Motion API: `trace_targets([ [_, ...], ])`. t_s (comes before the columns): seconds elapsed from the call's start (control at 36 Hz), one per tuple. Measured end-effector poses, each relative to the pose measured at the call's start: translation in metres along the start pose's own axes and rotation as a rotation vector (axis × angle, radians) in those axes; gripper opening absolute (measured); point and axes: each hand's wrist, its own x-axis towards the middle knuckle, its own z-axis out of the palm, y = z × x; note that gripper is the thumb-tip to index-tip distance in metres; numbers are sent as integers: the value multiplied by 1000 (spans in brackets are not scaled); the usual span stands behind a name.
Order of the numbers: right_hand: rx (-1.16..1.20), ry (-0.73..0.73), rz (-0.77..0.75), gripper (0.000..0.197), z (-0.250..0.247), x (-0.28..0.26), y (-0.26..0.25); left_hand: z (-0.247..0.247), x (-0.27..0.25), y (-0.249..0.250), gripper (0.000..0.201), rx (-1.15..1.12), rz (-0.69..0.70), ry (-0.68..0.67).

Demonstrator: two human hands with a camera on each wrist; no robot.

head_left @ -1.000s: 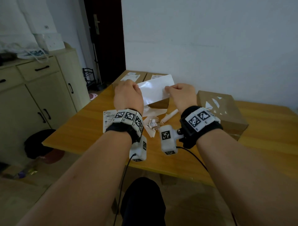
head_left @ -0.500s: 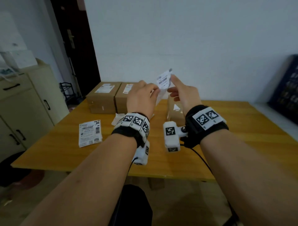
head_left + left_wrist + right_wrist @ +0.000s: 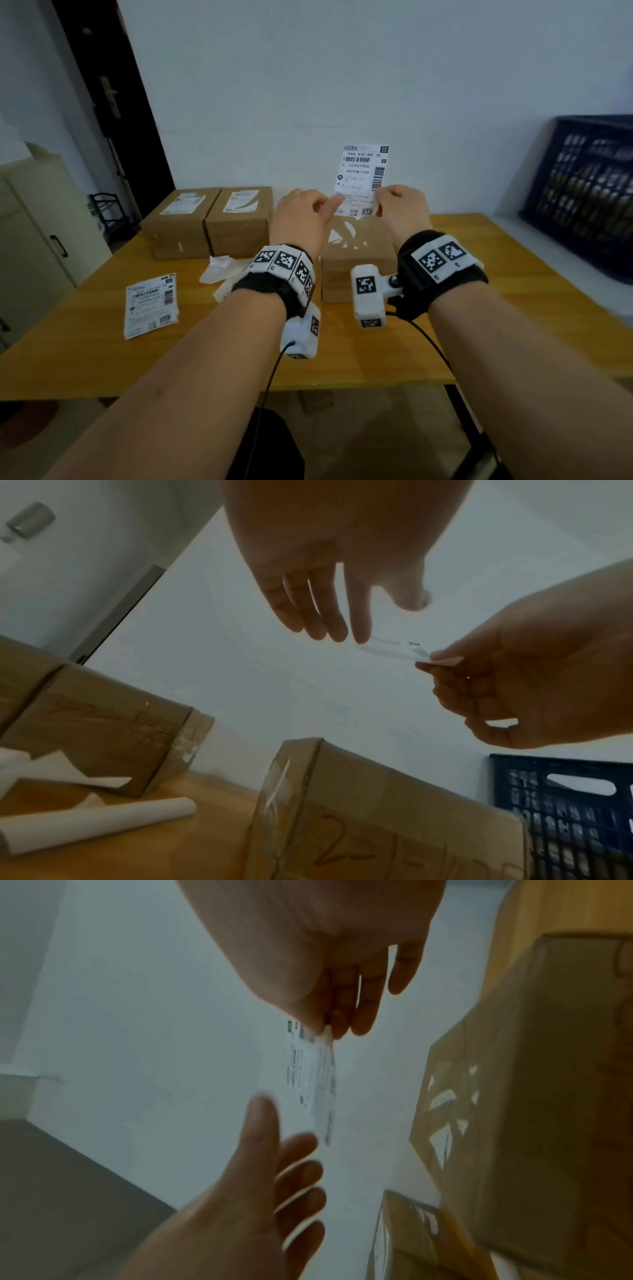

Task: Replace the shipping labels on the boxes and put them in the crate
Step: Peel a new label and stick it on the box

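Observation:
A printed white shipping label (image 3: pixel 364 173) stands upright in the air above a brown box (image 3: pixel 356 255) that bears torn white label scraps. My right hand (image 3: pixel 378 202) pinches the label's lower right corner between thumb and forefinger (image 3: pixel 337 1024). My left hand (image 3: pixel 323 207) is at the label's lower left edge, its fingers (image 3: pixel 329 620) straight, and the index tip touches the label (image 3: pixel 394 649). Two more brown boxes (image 3: pixel 181 219) (image 3: pixel 239 219) with labels on top stand side by side at the back left. The dark blue crate (image 3: pixel 582 192) stands off the table at the right.
A small stack of fresh labels (image 3: pixel 150 305) lies on the wooden table (image 3: pixel 513 308) at the left. Crumpled white backing paper (image 3: pixel 221 270) and a rolled strip (image 3: pixel 95 823) lie between the boxes. A cabinet (image 3: pixel 37 240) stands at the far left, a white wall behind.
The label has been raised and turned upright with its print facing me. My left fingers have gone from pinching it to straight. The head view has swung right, showing the crate.

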Motion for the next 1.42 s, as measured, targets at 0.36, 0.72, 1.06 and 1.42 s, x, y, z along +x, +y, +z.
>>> trace_targets([
  [0.36,50,-211,64,13,-15,16,12,15,23,6,11,-316,-312,-247],
  [0.72,-148,-201,105,50,0,30,36,27,33,-11,21,-164,-443,-291],
  [1.06,-328,-239,75,49,15,37,46,39,39,-21,27,16,-402,-345],
  [1.42,-421,-259,54,45,19,41,55,49,43,-28,29,10,-442,-370],
])
